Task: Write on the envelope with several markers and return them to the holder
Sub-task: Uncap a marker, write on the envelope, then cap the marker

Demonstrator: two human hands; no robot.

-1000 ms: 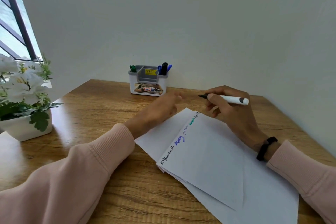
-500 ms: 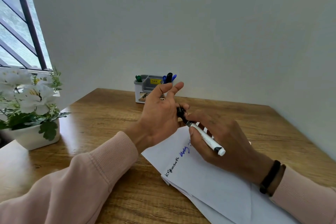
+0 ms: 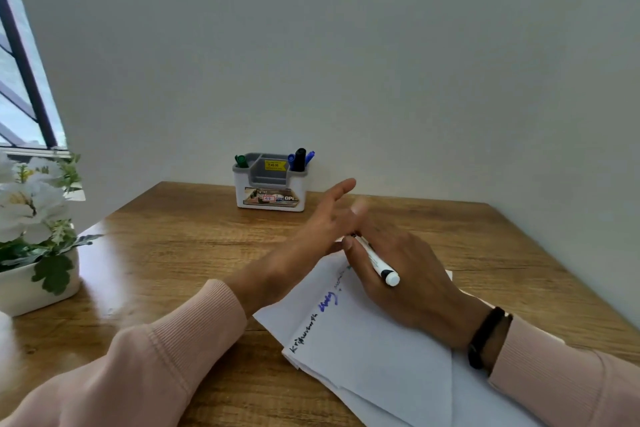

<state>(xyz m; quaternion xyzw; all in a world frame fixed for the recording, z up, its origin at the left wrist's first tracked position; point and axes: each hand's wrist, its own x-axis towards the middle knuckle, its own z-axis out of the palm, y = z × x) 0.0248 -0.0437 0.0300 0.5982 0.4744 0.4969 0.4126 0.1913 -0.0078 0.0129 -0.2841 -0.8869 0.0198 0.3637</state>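
1. The right hand is curled round a white marker in a writing grip, its capless rear end pointing toward 5 o'clock. The tip is hidden behind the fingers, so whether it touches the paper cannot be told. The grip suggests writing is about to begin.
2. The left hand lies just at 9 o'clock of the right, fingers straight and spread, pointing toward 1 o'clock, holding nothing that shows. It looks blurred, and whether it rests on the envelope or hovers above it is unclear. A marker cap may be behind it, but none is visible.
3. The envelope lies under both hands, turned at an angle, probably to suit the writing wrist. Along its upper-left edge run words in black, blue and a fainter colour; they are too small to read. Its lower right corner is cut off by the frame.
4. The holder stands at 12 o'clock, well apart from the hands, against the wall at the back of the table. A green marker sits in its left compartment; blue and black ones stand in its right.
5. A flower pot sits at 9 o'clock, partly cut off.
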